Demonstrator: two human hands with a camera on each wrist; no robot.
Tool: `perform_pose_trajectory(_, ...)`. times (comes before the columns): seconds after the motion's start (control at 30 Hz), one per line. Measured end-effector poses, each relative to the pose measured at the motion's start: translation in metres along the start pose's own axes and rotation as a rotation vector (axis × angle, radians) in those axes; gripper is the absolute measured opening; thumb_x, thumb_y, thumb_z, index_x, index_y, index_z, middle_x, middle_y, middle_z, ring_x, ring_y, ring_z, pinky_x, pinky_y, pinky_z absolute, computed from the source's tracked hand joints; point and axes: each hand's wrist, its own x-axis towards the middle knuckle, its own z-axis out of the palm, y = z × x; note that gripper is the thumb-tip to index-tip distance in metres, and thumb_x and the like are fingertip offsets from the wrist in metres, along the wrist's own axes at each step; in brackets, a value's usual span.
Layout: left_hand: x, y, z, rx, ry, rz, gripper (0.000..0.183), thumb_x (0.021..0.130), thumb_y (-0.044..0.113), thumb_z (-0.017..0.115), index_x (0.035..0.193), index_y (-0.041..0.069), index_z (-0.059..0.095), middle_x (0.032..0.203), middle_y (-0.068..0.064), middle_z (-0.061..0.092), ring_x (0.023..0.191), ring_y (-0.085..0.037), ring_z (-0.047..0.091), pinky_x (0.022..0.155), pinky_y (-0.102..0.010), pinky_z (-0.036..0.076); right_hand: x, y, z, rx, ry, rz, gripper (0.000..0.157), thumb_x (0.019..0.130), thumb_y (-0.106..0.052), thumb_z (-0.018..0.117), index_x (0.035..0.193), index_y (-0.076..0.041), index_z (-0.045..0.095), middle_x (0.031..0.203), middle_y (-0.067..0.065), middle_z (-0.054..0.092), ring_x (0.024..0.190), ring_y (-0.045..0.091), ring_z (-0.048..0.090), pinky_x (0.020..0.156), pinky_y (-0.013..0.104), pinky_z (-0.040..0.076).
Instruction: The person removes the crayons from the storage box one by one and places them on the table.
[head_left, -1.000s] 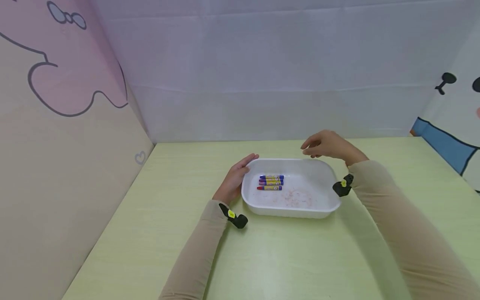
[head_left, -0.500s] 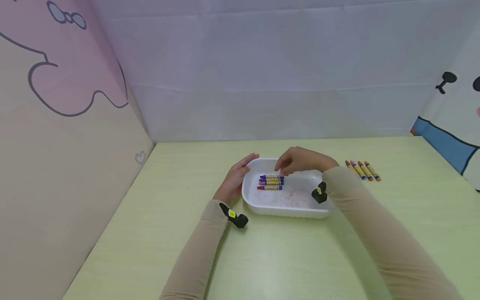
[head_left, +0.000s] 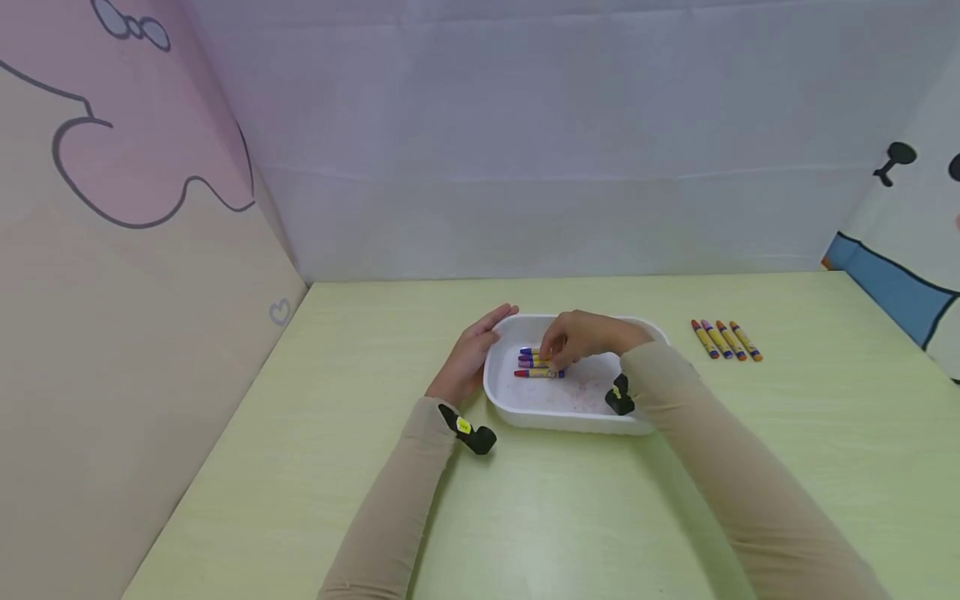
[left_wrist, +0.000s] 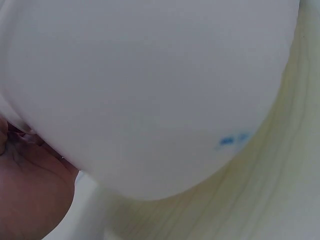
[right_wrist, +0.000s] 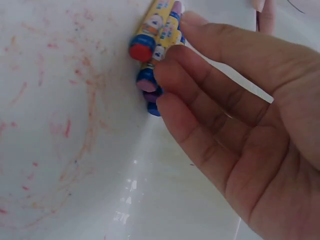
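Down and toward the near edge of the shallow white plastic tray with rounded corners [head_left: 577,422], the right hand [head_left: 583,335] has shifted slightly since half a second ago, while the left hand [head_left: 467,358] stays at the tray's left edge. From my remote view, the left hand holds the tray by that edge, thumb over the rim. The right hand's fingers are bent, thumb a little apart from the fingertips, right over the row of yellow-wrapped wax crayons with blue bands [head_left: 531,364]; I cannot tell whether it has hold of one. That row lies in the tray's left half, with the red-tipped crayon [head_left: 537,374] closest to the near edge. Four more yellow-wrapped crayons with reddish, pink and orange tips [head_left: 731,340] lie on the pale green-yellow desk [head_left: 495,517], off the tray's right edge.

For clean work at this row, I would keep the fingertips low, pinch just one barrel across its middle, and avoid rolling its neighbours. Steady, light left-hand pressure should stop the tray sliding.
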Motion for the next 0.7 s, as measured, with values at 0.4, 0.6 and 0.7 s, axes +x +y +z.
perform_pose_trajectory(0.4,0.0,0.001,0.001,-0.004,0.003,0.004,0.05,0.101,0.005,0.03,0.15,0.013,0.034,0.153,0.003,0.038,0.144,-0.019,0.031,0.119,-0.037,0.027,0.005,0.0,0.01,-0.068,0.009,-0.009,0.011,0.08,-0.008,0.075,0.091,-0.007,0.072,0.08,-0.001,0.064,0.073,0.008,0.054,0.067,0.02,0.046)
perform_pose_trajectory(0.6,0.001,0.0,0.001,-0.008,0.012,0.006,0.05,0.101,0.004,0.03,0.149,0.015,0.037,0.153,0.002,0.039,0.143,-0.02,0.032,0.118,-0.037,0.028,0.005,-0.005,0.011,-0.102,0.016,-0.012,0.011,0.079,-0.006,0.075,0.089,-0.007,0.073,0.083,-0.001,0.067,0.075,0.008,0.056,0.07,0.021,0.049)
perform_pose_trajectory(0.7,0.0,0.0,0.001,-0.009,0.013,0.003,0.05,0.1,0.003,0.03,0.149,0.014,0.037,0.152,0.003,0.04,0.143,-0.019,0.032,0.118,-0.037,0.028,0.005,-0.009,0.012,-0.124,0.016,0.011,0.011,0.079,-0.006,0.075,0.09,-0.008,0.073,0.088,0.001,0.068,0.078,0.01,0.058,0.074,0.024,0.051)
